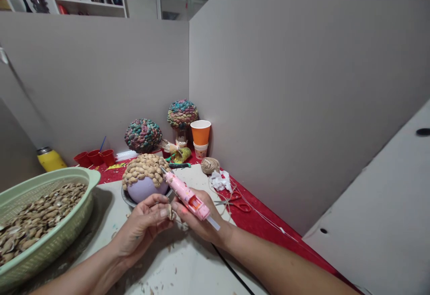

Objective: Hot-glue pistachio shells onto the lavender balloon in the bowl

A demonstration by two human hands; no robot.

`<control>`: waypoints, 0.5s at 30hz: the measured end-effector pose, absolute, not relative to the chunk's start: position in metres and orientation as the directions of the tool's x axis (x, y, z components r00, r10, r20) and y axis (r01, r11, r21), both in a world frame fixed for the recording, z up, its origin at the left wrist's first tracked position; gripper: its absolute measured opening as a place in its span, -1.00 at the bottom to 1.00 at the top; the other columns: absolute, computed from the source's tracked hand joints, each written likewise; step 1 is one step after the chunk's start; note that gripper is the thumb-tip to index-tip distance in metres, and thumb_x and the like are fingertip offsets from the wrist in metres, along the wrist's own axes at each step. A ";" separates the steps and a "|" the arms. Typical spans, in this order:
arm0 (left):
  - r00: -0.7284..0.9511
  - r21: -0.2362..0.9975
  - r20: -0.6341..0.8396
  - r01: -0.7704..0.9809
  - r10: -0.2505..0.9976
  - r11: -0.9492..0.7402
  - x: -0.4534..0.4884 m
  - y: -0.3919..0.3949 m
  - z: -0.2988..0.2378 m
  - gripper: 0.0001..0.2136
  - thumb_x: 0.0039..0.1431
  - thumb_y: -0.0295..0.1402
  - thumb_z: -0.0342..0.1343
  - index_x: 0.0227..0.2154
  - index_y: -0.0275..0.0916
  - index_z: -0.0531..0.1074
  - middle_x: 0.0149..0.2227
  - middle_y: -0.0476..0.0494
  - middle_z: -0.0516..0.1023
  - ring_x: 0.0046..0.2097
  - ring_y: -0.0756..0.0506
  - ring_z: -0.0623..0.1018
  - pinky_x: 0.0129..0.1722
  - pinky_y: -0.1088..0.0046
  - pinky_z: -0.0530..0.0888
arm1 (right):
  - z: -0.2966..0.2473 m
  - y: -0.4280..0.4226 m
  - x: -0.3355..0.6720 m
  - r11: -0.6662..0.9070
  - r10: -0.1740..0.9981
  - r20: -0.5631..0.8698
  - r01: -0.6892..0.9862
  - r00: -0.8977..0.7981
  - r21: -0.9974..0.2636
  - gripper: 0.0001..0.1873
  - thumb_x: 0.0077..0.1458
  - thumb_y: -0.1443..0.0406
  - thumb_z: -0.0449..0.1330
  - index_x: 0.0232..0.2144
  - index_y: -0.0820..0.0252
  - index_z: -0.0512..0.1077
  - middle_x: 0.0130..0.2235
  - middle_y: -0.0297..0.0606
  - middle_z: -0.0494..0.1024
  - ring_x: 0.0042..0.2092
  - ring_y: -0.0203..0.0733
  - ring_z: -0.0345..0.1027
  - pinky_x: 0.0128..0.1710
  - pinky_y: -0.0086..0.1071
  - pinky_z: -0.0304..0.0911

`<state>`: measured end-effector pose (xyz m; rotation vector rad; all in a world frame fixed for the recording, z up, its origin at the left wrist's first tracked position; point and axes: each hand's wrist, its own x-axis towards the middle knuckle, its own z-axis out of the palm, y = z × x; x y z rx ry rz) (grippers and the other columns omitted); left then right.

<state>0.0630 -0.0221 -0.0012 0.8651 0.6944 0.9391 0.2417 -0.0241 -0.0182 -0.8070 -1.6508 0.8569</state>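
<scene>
My left hand pinches a peanut shell between thumb and fingers, just in front of the ball. In my right hand is a pink hot glue gun, its nozzle pointing up and left toward the ball and a clear glue stick poking out of its rear. My right fingertips come close to the shell; whether they touch it I cannot tell. Behind both hands, a lilac ball sits in a dark bowl. Peanut shells cover its upper part; the lower part is bare.
At left stands a green basket heaped with shells. Behind are red cups, a yellow bottle, two coloured shell-covered balls and an orange paper cup. Twine, crumpled tissue and scissors lie right. Grey partitions enclose the table.
</scene>
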 end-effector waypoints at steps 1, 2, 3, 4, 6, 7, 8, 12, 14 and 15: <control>0.420 0.883 -0.113 -0.372 0.900 0.285 0.062 -0.021 -0.003 -0.70 -0.10 -0.46 0.42 -0.31 -0.26 0.45 -0.38 -0.03 0.59 -0.38 0.04 0.54 -0.29 0.50 0.53 | -0.018 -0.024 0.242 0.512 0.848 0.486 0.092 -0.211 -0.854 -0.75 0.14 0.19 0.21 -0.47 0.21 0.31 -0.51 -0.40 0.29 -0.48 -0.34 0.12 -0.49 -0.46 0.12; 0.405 0.906 -0.085 -0.349 0.910 0.239 0.061 -0.019 -0.005 -0.72 -0.10 -0.44 0.42 -0.33 -0.26 0.45 -0.39 -0.02 0.59 -0.38 0.04 0.54 -0.29 0.52 0.52 | -0.018 -0.024 0.242 0.511 0.850 0.485 0.093 -0.208 -0.855 -0.74 0.15 0.17 0.21 -0.47 0.20 0.31 -0.52 -0.40 0.29 -0.49 -0.33 0.13 -0.50 -0.45 0.11; 0.389 0.928 -0.054 -0.321 0.920 0.190 0.060 -0.016 -0.007 -0.73 -0.09 -0.43 0.42 -0.35 -0.26 0.44 -0.40 -0.01 0.58 -0.38 0.05 0.53 -0.29 0.53 0.50 | -0.017 -0.024 0.243 0.510 0.851 0.485 0.095 -0.204 -0.855 -0.73 0.16 0.16 0.21 -0.47 0.20 0.32 -0.52 -0.40 0.30 -0.49 -0.33 0.14 -0.50 -0.45 0.12; 0.373 0.945 -0.022 -0.295 0.927 0.141 0.059 -0.014 -0.009 -0.73 -0.09 -0.42 0.42 -0.37 -0.26 0.43 -0.41 0.00 0.57 -0.38 0.05 0.52 -0.29 0.55 0.49 | -0.016 -0.024 0.243 0.510 0.851 0.486 0.098 -0.198 -0.854 -0.72 0.17 0.14 0.20 -0.47 0.20 0.33 -0.52 -0.39 0.32 -0.49 -0.32 0.15 -0.50 -0.45 0.13; 0.355 0.965 0.023 -0.251 0.934 0.072 0.057 -0.009 -0.013 -0.74 -0.10 -0.40 0.42 -0.40 -0.26 0.42 -0.40 0.01 0.57 -0.37 0.05 0.51 -0.28 0.55 0.47 | -0.013 -0.022 0.244 0.501 0.860 0.479 0.106 -0.177 -0.859 -0.69 0.19 0.11 0.18 -0.47 0.18 0.33 -0.52 -0.39 0.33 -0.49 -0.31 0.18 -0.49 -0.44 0.15; 0.353 0.970 0.037 -0.238 0.935 0.052 0.056 -0.007 -0.015 -0.73 -0.10 -0.39 0.42 -0.42 -0.26 0.42 -0.40 0.00 0.58 -0.37 0.05 0.50 -0.28 0.53 0.47 | -0.011 -0.020 0.245 0.489 0.868 0.470 0.111 -0.162 -0.865 -0.67 0.20 0.08 0.17 -0.47 0.18 0.32 -0.53 -0.39 0.33 -0.50 -0.30 0.20 -0.49 -0.43 0.16; 0.351 0.972 0.045 -0.231 0.935 0.040 0.055 -0.005 -0.016 -0.73 -0.11 -0.38 0.42 -0.42 -0.26 0.41 -0.39 -0.01 0.58 -0.37 0.04 0.50 -0.28 0.51 0.47 | -0.009 -0.017 0.245 0.476 0.876 0.460 0.115 -0.146 -0.872 -0.64 0.20 0.05 0.16 -0.49 0.17 0.31 -0.54 -0.40 0.32 -0.50 -0.29 0.20 -0.48 -0.43 0.17; 0.313 0.972 0.067 -0.233 0.948 0.008 0.053 0.006 -0.016 -0.73 -0.12 -0.38 0.43 -0.44 -0.26 0.41 -0.39 -0.02 0.59 -0.38 0.04 0.49 -0.30 0.54 0.44 | 0.005 -0.001 0.246 0.453 0.891 0.442 0.124 -0.107 -0.883 -0.55 0.20 -0.04 0.11 -0.52 0.16 0.27 -0.56 -0.38 0.32 -0.51 -0.28 0.20 -0.47 -0.39 0.18; 0.283 0.971 0.073 -0.241 0.956 -0.003 0.051 0.010 -0.015 -0.73 -0.12 -0.39 0.43 -0.45 -0.26 0.41 -0.40 -0.01 0.59 -0.36 0.04 0.50 -0.29 0.55 0.43 | 0.010 0.005 0.247 0.456 0.890 0.446 0.131 -0.097 -0.880 -0.54 0.18 -0.07 0.12 -0.51 0.16 0.28 -0.55 -0.37 0.33 -0.51 -0.28 0.19 -0.49 -0.39 0.18; 0.269 0.970 0.076 -0.244 0.960 -0.008 0.051 0.012 -0.015 -0.74 -0.12 -0.39 0.42 -0.45 -0.26 0.41 -0.40 -0.01 0.58 -0.35 0.04 0.50 -0.28 0.56 0.43 | 0.011 0.006 0.248 0.454 0.891 0.445 0.137 -0.092 -0.880 -0.54 0.17 -0.07 0.12 -0.51 0.15 0.28 -0.55 -0.37 0.32 -0.52 -0.28 0.18 -0.50 -0.39 0.17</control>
